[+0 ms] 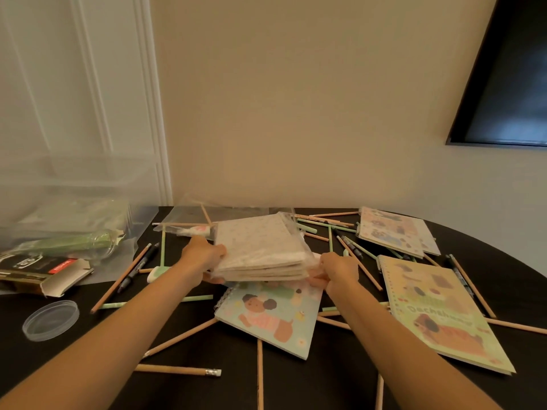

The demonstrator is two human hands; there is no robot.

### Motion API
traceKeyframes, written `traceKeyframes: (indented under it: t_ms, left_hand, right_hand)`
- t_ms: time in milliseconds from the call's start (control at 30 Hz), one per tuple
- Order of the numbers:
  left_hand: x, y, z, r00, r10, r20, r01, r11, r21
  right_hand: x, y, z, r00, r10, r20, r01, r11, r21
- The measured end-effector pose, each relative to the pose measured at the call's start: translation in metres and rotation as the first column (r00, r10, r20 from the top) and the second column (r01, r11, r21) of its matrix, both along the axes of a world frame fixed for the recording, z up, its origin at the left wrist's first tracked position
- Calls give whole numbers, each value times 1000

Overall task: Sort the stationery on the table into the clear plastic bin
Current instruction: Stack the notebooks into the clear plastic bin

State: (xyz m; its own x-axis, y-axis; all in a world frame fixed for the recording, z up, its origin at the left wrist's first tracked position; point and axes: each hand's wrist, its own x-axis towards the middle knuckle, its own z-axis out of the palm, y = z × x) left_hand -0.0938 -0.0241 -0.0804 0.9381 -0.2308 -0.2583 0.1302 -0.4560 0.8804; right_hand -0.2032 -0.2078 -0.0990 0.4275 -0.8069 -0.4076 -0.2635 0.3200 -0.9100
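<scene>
A clear-wrapped stack of pale notebooks (260, 250) is lifted a little above the dark table (183, 389). My left hand (204, 257) grips its left edge and my right hand (337, 272) grips its right near corner. Under it lies a blue spiral notebook (272, 316) with a dog picture. A yellow-green spiral notebook (441, 312) lies at the right, and two more notebooks (396, 232) at the far right. Wooden pencils (177, 371) and pens (133, 270) are scattered all over. The clear plastic bin (59, 202) stands at the far left, blurred.
A torn cardboard box (44, 275) and a green packet (68, 244) lie by the bin. A round clear lid (50, 321) sits at the near left. An empty plastic bag (189, 217) lies at the back. A dark screen (503, 84) hangs on the wall.
</scene>
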Motion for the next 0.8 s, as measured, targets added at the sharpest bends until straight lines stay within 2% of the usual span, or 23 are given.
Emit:
traceKeyframes:
  t_ms: [200,333,500,800]
  left_hand:
    - [2,-6,5,970,-94,-225,58,985,-162]
    - [2,-5,3,945,-177,-275,76,937,-341]
    - [-10,1,10,967,-174,-184,72,885,-459]
    - [-32,21,52,998,-28,65,59,833,-551]
  right_hand:
    - [4,-6,-2,998,-18,57,13,997,79]
    - [-1,-3,4,991,-41,123,18,983,181]
    - [-7,5,16,971,-80,223,11,954,298]
    - [-15,26,46,880,-128,456,-54,929,365]
